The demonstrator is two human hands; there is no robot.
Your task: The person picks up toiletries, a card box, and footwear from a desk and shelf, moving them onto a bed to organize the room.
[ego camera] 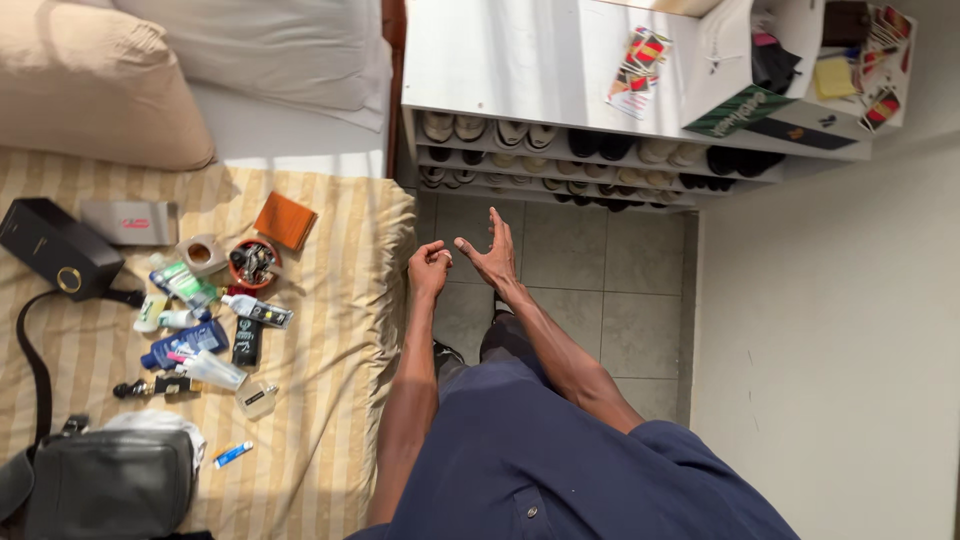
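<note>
While both arms reach out over the tiled floor (600, 290), the left hand (430, 268) is curled into a loose fist and the right hand (492, 255) is spread open, fingers up, thumb pointing toward the left; the two are just beside each other, and I cannot tell whether the left fist pinches anything. Neither touches the bed (340, 330), whose striped edge lies just left of the left hand. Nearest on the cover lies an orange wallet (285, 220), then a round red tin (253, 263), a small cup (201, 253) and a cluster of tubes and bottles (200, 335). A black box (58, 247) and a grey case (129, 222) lie farther left, a dark bag (110, 480) near the bottom corner. Beyond the hands stands a white shoe rack (560, 150) with rows of shoes.
</note>
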